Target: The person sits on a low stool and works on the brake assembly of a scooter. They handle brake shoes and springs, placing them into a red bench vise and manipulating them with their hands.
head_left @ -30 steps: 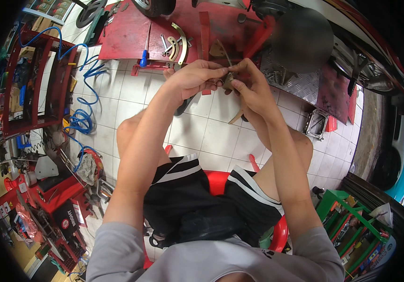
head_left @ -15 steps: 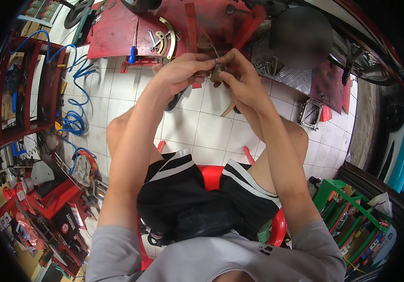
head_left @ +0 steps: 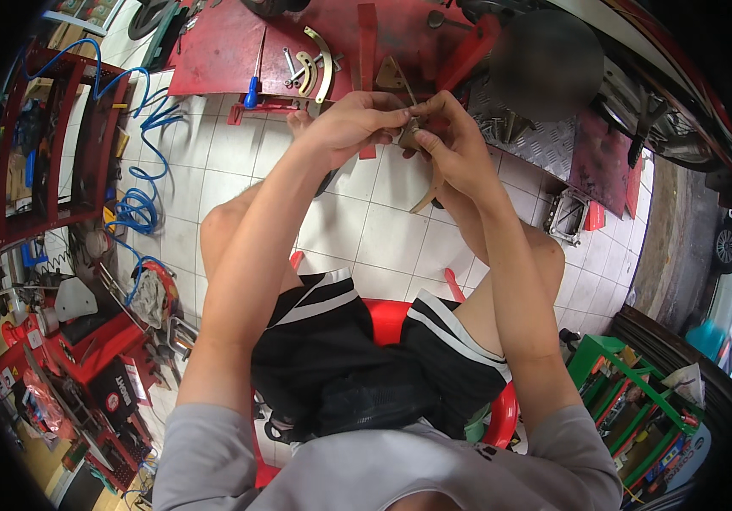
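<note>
From the head camera, looking down past my knees: my left hand (head_left: 355, 126) and my right hand (head_left: 455, 146) meet out in front of me, above the white tiled floor (head_left: 357, 223). Both are pressed together on a small dull-metal part (head_left: 408, 134), pinched between the fingertips of each hand. A thin wire-like end sticks up from it; I cannot tell more of its shape.

Just beyond my hands lies a red metal platform (head_left: 221, 53) with curved brass-coloured metal strips (head_left: 321, 61) and a blue-handled screwdriver (head_left: 252, 87) on it. A coiled blue air hose (head_left: 134, 204) hangs at my left, beside a red steel rack (head_left: 15, 136).

I sit on a red plastic chair (head_left: 387, 319), in black shorts with white stripes (head_left: 340, 358).

Low on my left, a red tool trolley (head_left: 85, 353) carries a flat black box with a red label (head_left: 114, 392). Low on my right stands a green metal shelf (head_left: 630, 387) with small colourful packages, and a white paper sheet (head_left: 681, 379) rests near its top.
</note>
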The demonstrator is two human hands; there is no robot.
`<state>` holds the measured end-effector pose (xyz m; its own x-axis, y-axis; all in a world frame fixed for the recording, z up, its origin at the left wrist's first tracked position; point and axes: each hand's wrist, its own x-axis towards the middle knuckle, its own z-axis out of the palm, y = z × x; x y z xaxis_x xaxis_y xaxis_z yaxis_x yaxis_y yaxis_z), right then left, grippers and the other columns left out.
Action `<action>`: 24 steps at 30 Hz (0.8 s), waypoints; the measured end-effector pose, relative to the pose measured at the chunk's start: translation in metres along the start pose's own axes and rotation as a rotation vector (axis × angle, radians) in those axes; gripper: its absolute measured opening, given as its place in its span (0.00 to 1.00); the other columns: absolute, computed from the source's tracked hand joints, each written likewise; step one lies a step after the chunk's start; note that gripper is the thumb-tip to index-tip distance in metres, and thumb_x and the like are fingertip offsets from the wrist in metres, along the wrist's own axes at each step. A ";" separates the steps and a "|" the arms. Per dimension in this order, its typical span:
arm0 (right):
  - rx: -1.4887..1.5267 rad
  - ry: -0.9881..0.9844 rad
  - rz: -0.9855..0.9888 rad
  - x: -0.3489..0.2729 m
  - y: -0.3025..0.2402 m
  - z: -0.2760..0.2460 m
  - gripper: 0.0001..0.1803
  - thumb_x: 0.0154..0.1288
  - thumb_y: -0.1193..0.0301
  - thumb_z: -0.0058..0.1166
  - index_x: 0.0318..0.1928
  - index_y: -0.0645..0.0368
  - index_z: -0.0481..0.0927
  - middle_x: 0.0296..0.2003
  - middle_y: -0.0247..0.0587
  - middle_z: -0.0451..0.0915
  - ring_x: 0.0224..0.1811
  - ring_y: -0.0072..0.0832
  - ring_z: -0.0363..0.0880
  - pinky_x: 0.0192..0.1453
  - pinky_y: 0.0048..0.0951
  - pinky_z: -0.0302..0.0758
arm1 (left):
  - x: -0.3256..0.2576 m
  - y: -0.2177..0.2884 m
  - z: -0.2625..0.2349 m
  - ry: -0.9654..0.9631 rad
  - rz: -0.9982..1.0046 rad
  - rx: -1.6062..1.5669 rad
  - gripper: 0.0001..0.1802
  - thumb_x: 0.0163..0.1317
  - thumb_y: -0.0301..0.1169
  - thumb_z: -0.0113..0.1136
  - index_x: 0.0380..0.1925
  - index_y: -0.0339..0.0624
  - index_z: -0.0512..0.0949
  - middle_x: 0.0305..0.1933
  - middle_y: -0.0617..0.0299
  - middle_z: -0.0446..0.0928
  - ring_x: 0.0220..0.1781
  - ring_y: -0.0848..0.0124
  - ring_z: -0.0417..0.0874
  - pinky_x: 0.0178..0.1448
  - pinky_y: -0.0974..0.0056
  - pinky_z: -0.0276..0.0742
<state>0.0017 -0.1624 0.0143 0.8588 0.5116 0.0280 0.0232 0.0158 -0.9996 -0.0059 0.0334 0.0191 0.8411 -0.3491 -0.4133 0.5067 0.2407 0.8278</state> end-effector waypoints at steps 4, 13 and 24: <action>0.004 0.008 0.022 0.000 -0.002 0.000 0.13 0.61 0.82 0.50 0.47 0.61 0.69 0.40 0.37 0.75 0.33 0.20 0.78 0.31 0.20 0.67 | -0.003 0.004 0.004 -0.001 0.018 0.002 0.13 0.64 0.33 0.61 0.44 0.35 0.78 0.39 0.64 0.78 0.41 0.76 0.76 0.46 0.71 0.71; 0.008 0.009 -0.005 0.001 0.000 0.000 0.13 0.61 0.82 0.51 0.47 0.61 0.69 0.41 0.39 0.76 0.35 0.22 0.81 0.32 0.21 0.69 | 0.001 -0.001 0.001 -0.039 -0.020 -0.074 0.17 0.64 0.33 0.62 0.48 0.32 0.77 0.40 0.63 0.78 0.40 0.76 0.75 0.47 0.71 0.72; 0.020 -0.009 -0.002 0.000 -0.001 -0.003 0.13 0.62 0.82 0.51 0.47 0.62 0.70 0.42 0.41 0.77 0.38 0.23 0.81 0.36 0.23 0.72 | 0.001 0.002 -0.004 -0.071 -0.032 -0.049 0.18 0.64 0.33 0.61 0.50 0.34 0.77 0.45 0.62 0.79 0.45 0.76 0.76 0.49 0.70 0.71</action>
<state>0.0033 -0.1648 0.0157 0.8542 0.5191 0.0300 0.0147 0.0336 -0.9993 -0.0033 0.0373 0.0189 0.8094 -0.4207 -0.4098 0.5435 0.2721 0.7941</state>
